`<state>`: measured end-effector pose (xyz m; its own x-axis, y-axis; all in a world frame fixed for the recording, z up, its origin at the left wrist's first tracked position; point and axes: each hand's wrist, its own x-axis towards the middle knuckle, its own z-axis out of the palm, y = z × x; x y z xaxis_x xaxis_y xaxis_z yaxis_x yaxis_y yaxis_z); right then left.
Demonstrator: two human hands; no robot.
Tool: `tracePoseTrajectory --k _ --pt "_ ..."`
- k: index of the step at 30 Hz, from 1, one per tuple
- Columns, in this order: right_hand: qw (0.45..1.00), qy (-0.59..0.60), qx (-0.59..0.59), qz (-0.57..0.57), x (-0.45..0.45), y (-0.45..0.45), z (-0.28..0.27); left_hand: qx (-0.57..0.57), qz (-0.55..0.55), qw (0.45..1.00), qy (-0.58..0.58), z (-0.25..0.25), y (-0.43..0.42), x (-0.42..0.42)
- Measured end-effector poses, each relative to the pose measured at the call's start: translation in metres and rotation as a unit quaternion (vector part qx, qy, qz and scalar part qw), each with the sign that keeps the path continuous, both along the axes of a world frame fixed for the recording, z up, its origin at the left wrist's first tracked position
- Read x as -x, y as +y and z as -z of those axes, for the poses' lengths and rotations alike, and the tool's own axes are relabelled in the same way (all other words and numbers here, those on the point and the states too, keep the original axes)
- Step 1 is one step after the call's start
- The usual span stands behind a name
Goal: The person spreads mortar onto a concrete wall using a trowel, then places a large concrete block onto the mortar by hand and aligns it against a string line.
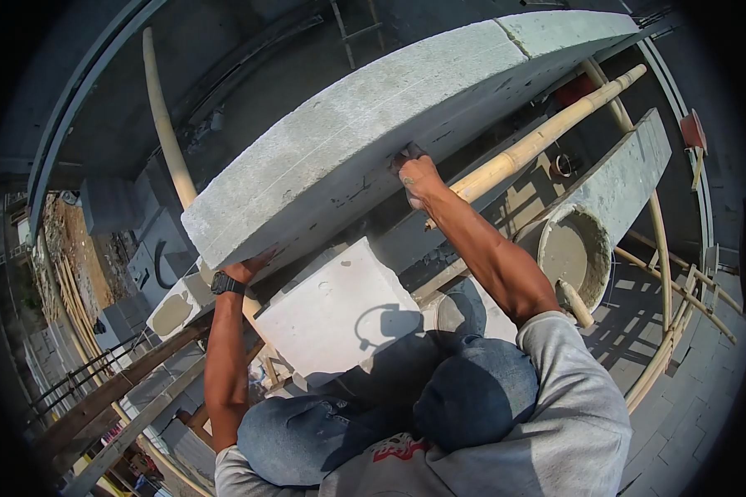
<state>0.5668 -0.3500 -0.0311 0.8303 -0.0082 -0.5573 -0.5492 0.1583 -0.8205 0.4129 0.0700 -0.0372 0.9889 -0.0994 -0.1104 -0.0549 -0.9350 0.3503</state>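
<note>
A wall of pale grey aerated-concrete blocks (340, 124) curves across the view, with a joint between two blocks near its far right end. My left hand (250, 267), a dark watch at its wrist, lies against the lower left end of the wall with fingers stretched out, partly in shadow. Against the wall's middle face is my right hand (420, 180), its fingers closed; something dark shows at the fingertips, too small to name. Below the hands, in front of my knees, sits a loose white block (331, 311).
A bucket of grey mortar (574, 258) stands at the right beside a long concrete-coloured board (630, 170). A bamboo pole (547, 132) slants past my right arm, and another bamboo pole (166, 124) rises at the left. Wooden planks (133, 389) cross the lower left, above a drop.
</note>
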Motion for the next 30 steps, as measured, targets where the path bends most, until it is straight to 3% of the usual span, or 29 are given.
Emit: tracePoseTrajectory --k 4,5,6,8,13,15,17,18,20,22,23,30 --pt "0.996 -0.086 0.015 -0.025 -0.012 -0.01 0.049 0.019 0.002 1.0 0.024 -0.008 -0.001 -0.001" --pt "0.997 -0.051 0.045 -0.044 -0.011 -0.012 0.055 0.014 0.002 1.0 0.013 -0.009 -0.002 0.0" --pt "0.995 -0.017 0.075 -0.061 -0.004 -0.001 0.011 0.01 0.002 1.0 0.002 -0.01 -0.003 0.0" --pt "0.989 0.013 0.123 -0.086 0.0 0.01 -0.023 0.003 0.0 1.0 -0.005 -0.018 -0.007 -0.001" --pt "0.969 0.034 0.213 -0.119 0.001 0.001 -0.026 -0.004 -0.008 1.0 0.016 -0.008 -0.002 0.001" --pt "0.983 0.024 0.171 -0.062 0.021 -0.005 -0.042 0.011 -0.014 0.999 0.028 -0.01 -0.003 0.0" --pt "0.992 0.027 0.093 0.076 0.024 -0.011 -0.028 0.002 -0.018 1.0 0.016 -0.009 -0.003 0.002" --pt "0.982 0.036 0.036 0.183 0.022 -0.02 0.017 -0.002 -0.022 1.0 0.009 -0.006 -0.003 0.003" --pt "0.925 0.084 -0.056 0.366 0.013 -0.021 0.024 0.02 -0.032 0.999 0.031 0.003 0.002 0.005" --pt "0.836 0.154 -0.124 0.512 -0.004 -0.013 -0.025 0.029 -0.032 0.998 0.041 0.001 0.003 0.003" --pt "0.798 0.187 -0.172 0.547 -0.021 -0.017 -0.01 0.027 -0.027 0.998 0.04 -0.003 0.0 0.002" --pt "0.848 0.225 0.019 0.479 -0.052 0.03 0.016 0.006 -0.003 0.999 0.046 -0.007 0.0 0.001"
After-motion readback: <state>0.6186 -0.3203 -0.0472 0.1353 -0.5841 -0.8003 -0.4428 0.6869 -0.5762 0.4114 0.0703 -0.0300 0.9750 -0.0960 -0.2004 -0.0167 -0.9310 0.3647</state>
